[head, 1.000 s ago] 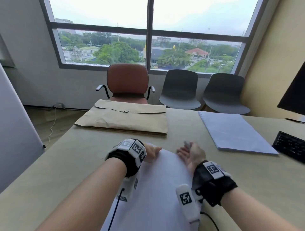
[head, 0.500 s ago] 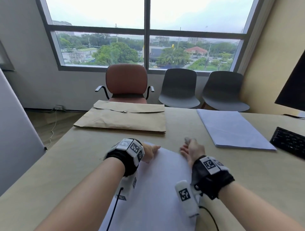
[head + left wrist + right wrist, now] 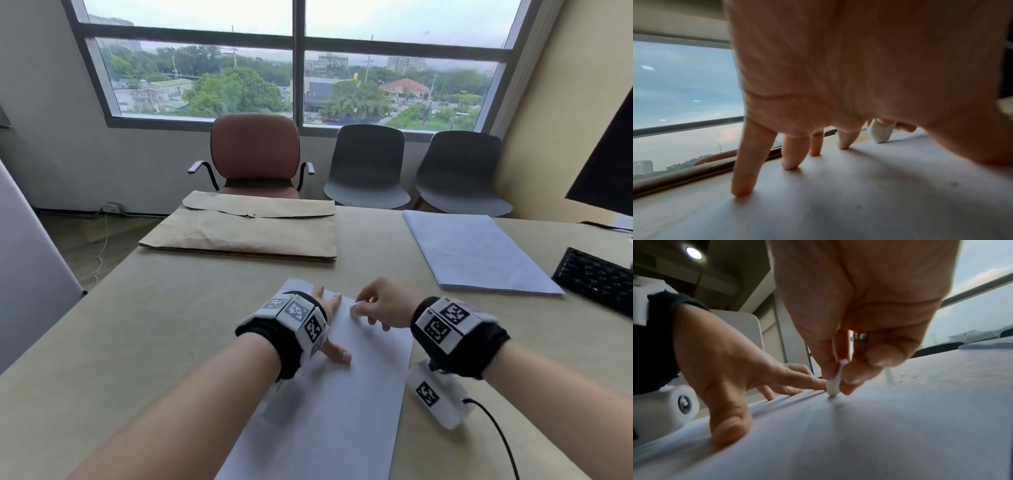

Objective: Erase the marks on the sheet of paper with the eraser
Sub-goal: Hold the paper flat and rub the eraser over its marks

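A white sheet of paper (image 3: 335,404) lies on the beige table in front of me. My left hand (image 3: 330,323) is spread flat on its upper left part, straight fingers (image 3: 744,186) pressing the sheet (image 3: 859,194) down. My right hand (image 3: 380,305) pinches a small white eraser (image 3: 354,311) between thumb and fingertips, its tip touching the paper near the top edge. In the right wrist view the eraser (image 3: 834,385) stands on the sheet (image 3: 879,426) just beside the left hand (image 3: 731,369). The eraser (image 3: 880,132) also shows past the left fingers. Marks on the paper are too faint to make out.
A brown envelope (image 3: 246,229) lies at the far side of the table. A stack of white paper (image 3: 476,253) sits to the right, with a black keyboard (image 3: 596,279) and a monitor (image 3: 606,168) beyond. Three chairs stand under the window.
My right hand turned palm down and brought the eraser onto the paper near the top edge. My left hand flattened out on the sheet. The head view dipped closer.
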`<state>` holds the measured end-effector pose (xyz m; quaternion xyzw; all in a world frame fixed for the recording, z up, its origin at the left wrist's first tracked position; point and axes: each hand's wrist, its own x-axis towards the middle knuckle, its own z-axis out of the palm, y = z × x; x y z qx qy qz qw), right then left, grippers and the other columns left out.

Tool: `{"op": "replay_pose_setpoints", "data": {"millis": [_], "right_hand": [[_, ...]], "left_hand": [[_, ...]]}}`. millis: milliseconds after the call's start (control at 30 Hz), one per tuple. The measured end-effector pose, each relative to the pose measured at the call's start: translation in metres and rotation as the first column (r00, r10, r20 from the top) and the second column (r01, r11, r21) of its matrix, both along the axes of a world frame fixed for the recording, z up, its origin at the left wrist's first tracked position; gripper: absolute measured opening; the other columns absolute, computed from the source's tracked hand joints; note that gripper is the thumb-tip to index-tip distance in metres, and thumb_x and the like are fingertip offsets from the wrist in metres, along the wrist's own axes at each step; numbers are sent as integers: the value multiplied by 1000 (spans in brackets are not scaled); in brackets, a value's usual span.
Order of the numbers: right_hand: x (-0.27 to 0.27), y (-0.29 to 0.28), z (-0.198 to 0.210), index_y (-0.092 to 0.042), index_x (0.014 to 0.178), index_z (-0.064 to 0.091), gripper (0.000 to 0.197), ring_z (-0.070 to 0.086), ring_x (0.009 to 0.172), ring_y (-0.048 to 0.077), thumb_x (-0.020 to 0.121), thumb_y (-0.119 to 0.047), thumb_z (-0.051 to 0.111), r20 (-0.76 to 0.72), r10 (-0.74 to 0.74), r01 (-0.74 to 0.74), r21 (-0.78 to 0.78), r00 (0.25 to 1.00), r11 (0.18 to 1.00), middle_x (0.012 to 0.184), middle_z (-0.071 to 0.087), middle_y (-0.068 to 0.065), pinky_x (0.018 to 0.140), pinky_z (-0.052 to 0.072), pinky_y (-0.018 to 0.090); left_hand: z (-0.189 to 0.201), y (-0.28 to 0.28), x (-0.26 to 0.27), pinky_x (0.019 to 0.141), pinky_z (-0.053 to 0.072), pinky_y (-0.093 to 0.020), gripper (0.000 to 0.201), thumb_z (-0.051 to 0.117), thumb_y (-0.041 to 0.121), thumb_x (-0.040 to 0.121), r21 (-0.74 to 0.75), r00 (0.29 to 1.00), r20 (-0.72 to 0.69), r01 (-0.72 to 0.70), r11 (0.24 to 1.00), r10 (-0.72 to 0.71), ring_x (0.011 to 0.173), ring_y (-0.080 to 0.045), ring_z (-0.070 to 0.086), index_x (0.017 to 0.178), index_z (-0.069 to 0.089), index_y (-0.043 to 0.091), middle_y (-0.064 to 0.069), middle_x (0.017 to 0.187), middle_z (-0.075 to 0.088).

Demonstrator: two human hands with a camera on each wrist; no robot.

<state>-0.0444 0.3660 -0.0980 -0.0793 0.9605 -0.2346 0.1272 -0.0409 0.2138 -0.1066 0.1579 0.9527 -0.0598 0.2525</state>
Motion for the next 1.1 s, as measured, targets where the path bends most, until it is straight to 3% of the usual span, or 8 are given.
{"op": "replay_pose_setpoints", "data": {"millis": [167,333,433,533,733,867,967,1100], "right_hand": [[22,-11,-1,-20,51,53,34,45,38,-1,86,-22,56,32,297,-299,57,954,953,50,48,-9,42,33,9],[0,-5,0,-7,93,73,24,48,53,3,86,-25,58,-48,219,-214,91,974,972,66,63,-1,49,33,15],[-10,-8,-1,-6,78,71,24,44,57,15,86,-22,55,-167,193,-168,151,967,974,63,59,3,49,29,19],[8,-12,-7,-13,56,54,31,32,44,11,86,-21,56,-72,316,-310,91,946,946,47,37,-3,48,27,21],[-1,-5,-4,-10,92,73,23,49,62,14,87,-26,56,-143,224,-211,99,964,972,73,66,3,53,33,21],[4,-15,-5,-14,64,62,27,46,66,23,88,-22,52,-193,275,-238,193,942,952,55,48,-1,60,31,25],[22,-16,-7,-8,72,65,22,37,53,17,87,-20,53,-125,347,-333,120,930,935,48,37,-5,50,30,15],[19,-18,-3,-10,73,64,21,42,64,23,85,-22,51,-176,237,-207,170,956,963,54,44,-2,55,32,26]], "left_hand": [[-9,-1,-1,111,23,-51,126,64,76,60,8,1000,11,-8,1000,8,146,-32,6,148,-16,33,1,159,-12],[3,0,1,114,17,-51,125,67,68,66,5,999,47,13,1000,-13,146,-34,-1,149,-17,25,0,158,-18],[4,-1,3,116,16,-52,124,68,66,67,20,998,60,3,1000,-4,147,-33,-3,149,-16,25,1,158,-18],[2,0,3,115,15,-52,125,68,66,67,16,998,66,8,1000,-9,146,-35,-4,149,-17,24,-1,158,-19],[5,0,4,116,14,-53,124,67,65,69,0,997,73,11,1000,-11,146,-35,-4,149,-18,23,-2,158,-20],[6,2,5,116,14,-55,123,67,64,70,-13,997,72,13,1000,-12,146,-36,-5,149,-19,24,-2,158,-20],[6,4,5,115,15,-55,123,67,63,70,-30,997,76,27,999,-24,145,-38,-5,149,-19,22,-5,157,-20],[4,3,4,115,13,-54,124,66,64,70,-31,997,76,30,999,-28,145,-38,-5,149,-19,21,-5,157,-20]]}}
